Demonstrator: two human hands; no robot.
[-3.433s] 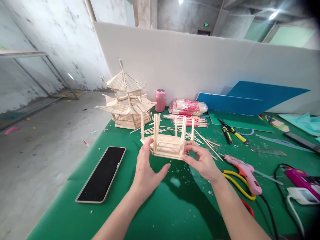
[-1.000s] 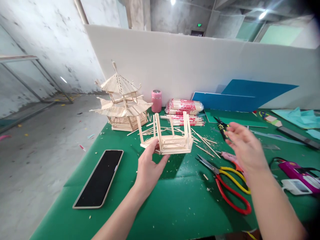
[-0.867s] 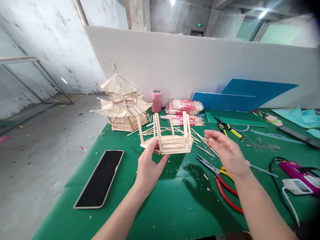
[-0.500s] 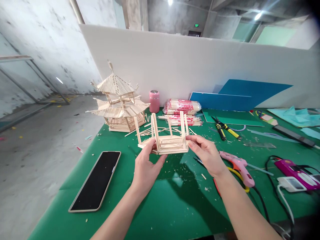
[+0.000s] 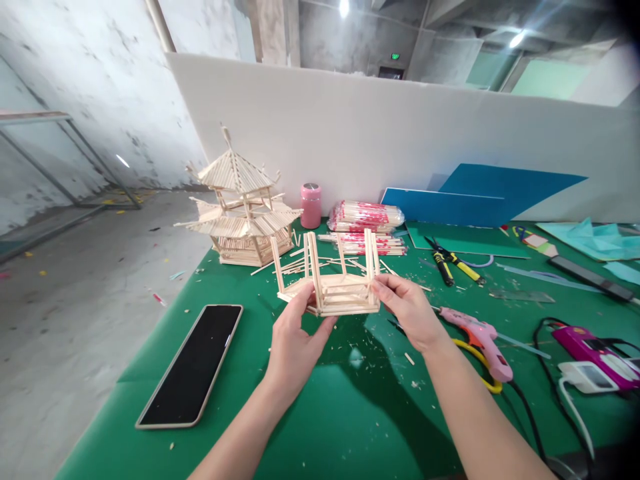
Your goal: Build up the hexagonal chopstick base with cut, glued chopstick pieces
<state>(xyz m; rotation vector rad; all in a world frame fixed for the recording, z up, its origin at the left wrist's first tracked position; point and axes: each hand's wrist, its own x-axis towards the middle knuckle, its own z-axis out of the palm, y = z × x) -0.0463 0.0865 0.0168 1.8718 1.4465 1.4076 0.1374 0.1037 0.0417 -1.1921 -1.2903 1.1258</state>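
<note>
A pale wooden stick frame (image 5: pixel 345 308) with a flat many-sided base and several upright posts is held above the green table. My left hand (image 5: pixel 297 337) grips its near left side, fingers on the base by a post and thumb underneath. At the right corner, my right hand (image 5: pixel 410 310) pinches the frame beside another post. Behind it on the left stands a larger stick pavilion (image 5: pixel 237 220) with two tiers of roof. Loose sticks (image 5: pixel 290 267) lie between the pavilion and the frame.
A phone (image 5: pixel 193 367) lies at the left of the table (image 5: pixel 320 427). Right of my hands are a pink glue gun (image 5: pixel 480 340), yellow-handled pliers (image 5: pixel 453 260) and a purple power strip (image 5: pixel 600 353). At the back stand bagged sticks (image 5: pixel 367 217), a pink bottle (image 5: pixel 311 205) and blue boards (image 5: pixel 510 190).
The view has shifted slightly, so everything sits a little lower and further right. Both hands keep hold of the frame, in nearly the same pose.
</note>
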